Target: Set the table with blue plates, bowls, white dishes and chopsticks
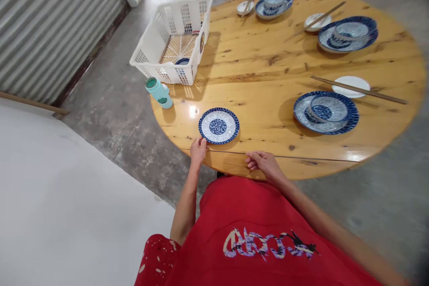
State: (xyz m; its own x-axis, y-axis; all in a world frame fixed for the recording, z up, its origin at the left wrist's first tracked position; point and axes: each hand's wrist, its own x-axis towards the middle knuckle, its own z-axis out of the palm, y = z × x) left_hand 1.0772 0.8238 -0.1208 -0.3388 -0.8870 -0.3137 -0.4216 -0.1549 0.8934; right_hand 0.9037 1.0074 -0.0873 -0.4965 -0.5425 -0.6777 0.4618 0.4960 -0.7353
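Red shirt fills the foreground as a person leans over a round wooden counter (268, 67), laying out place settings. Left hand (198, 149) rests with its fingertips touching the near rim of a lone blue-and-white plate (219, 125) at the counter's edge, not gripping it; right hand (263, 163) lies loosely curled and empty on the edge, just right of that plate. This setting appears only begun: it has a plate but no bowl, saucer or chopsticks, so the next move likely calls for reaching to the white plastic basket (174, 38), well beyond the left hand, where one more blue-rimmed dish shows. Counted: three finished settings beyond and right of the right hand, each a blue plate carrying a bowl (326, 109), a small white saucer (351, 86) and a pair of chopsticks (358, 89); four plates in all on the counter. One teal cup (158, 91) stands beyond the left hand, beside the basket.
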